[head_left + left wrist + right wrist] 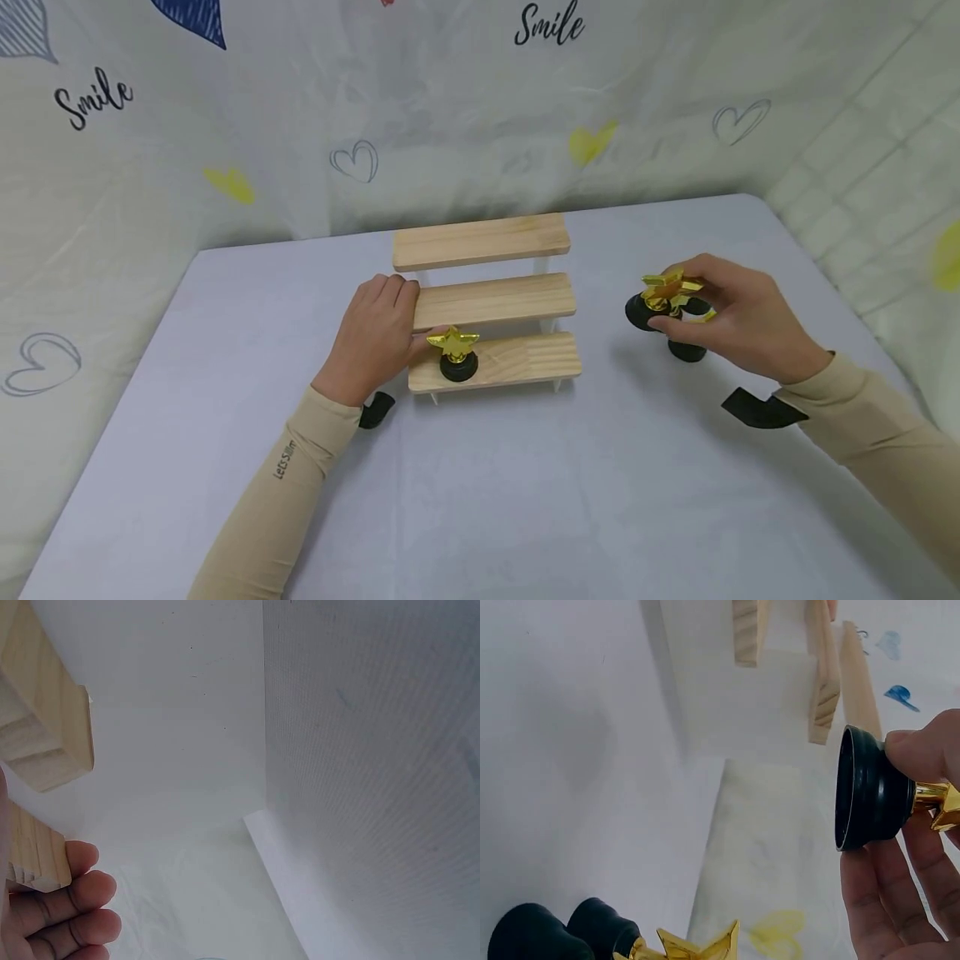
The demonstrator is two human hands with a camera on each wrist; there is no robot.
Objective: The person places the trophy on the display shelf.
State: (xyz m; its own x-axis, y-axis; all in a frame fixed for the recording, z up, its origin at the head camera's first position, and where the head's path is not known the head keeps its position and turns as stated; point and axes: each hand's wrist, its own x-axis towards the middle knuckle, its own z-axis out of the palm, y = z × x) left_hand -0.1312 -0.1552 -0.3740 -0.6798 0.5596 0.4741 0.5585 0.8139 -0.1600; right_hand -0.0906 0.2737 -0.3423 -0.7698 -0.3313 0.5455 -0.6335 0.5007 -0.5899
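Observation:
A small trophy (877, 791) with a gold star and a round black base is pinched by my right hand (738, 312), base tilted outward, on the right side. My left hand (375, 337) grips the left end of a three-step wooden stand (498, 302); in the left wrist view its fingers (94, 892) curl around the end of one board. On the lowest board, near the left hand's thumb, a matching star trophy (458, 366) stands upright. More trophies (687, 351) are behind and below my right hand, partly hidden by it.
A white-covered table (480, 492) carries everything. Behind it hangs a pale sheet (465, 100) printed with hearts and the word Smile. Black straps (763, 410) hang at both sleeve cuffs. The stand's upper board (483, 240) lies near the table's back edge.

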